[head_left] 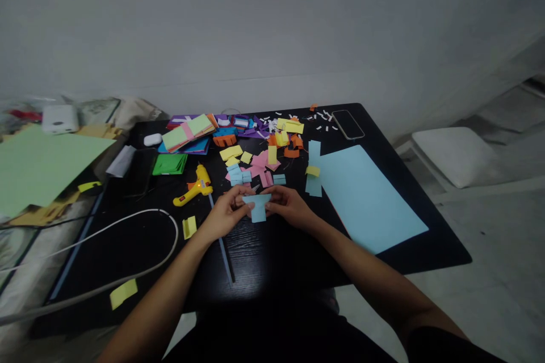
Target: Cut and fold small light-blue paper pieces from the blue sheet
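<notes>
Between both hands, over the near middle of the black table, is a small light-blue piece of paper [258,211], roughly T-shaped. My left hand [230,211] pinches its left end with thumb and fingers. On its right end, my right hand [289,207] is closed in the same way. Just beyond the paper, a pointed tip [255,188] shows, perhaps of scissors; the rest is hidden. Small folded blue papers [239,174] and pink papers [259,165] lie behind the hands. A yellow glue gun [196,186] with a glue stick [225,261] lies left of my left hand.
Large light-blue sheets [370,198] lie at the right, with blue strips [314,153] beside them. A phone [348,125] rests at the back right. Stacked coloured papers [187,133], green papers [170,164] and an earbud case [152,139] are back left. A white cable [176,232] loops across the left.
</notes>
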Demonstrator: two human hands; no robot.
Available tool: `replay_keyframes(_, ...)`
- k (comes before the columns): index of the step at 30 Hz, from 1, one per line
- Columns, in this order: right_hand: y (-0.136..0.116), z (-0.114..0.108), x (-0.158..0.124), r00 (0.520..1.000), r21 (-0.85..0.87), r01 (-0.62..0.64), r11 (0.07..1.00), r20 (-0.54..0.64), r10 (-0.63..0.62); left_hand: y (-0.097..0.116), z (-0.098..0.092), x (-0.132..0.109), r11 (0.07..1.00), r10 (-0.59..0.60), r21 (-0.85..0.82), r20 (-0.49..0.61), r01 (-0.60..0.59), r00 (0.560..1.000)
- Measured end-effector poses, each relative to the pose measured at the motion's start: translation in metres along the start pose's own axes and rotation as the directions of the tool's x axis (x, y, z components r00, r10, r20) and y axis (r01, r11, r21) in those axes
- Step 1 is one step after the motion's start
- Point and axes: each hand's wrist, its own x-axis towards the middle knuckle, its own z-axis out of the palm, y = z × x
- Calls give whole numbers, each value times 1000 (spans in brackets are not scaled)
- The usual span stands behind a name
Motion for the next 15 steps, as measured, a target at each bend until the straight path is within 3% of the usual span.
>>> replay_keyframes(6, 1, 2, -2, 995, -104, 57, 993, -70, -64, -4, 1, -1, 999, 9, 51, -30, -8, 1000)
replay_keyframes(15, -6, -2, 0, 999, 13, 41, 999, -32, -41, -3, -8, -1, 1000, 24, -2, 33, -24, 999)
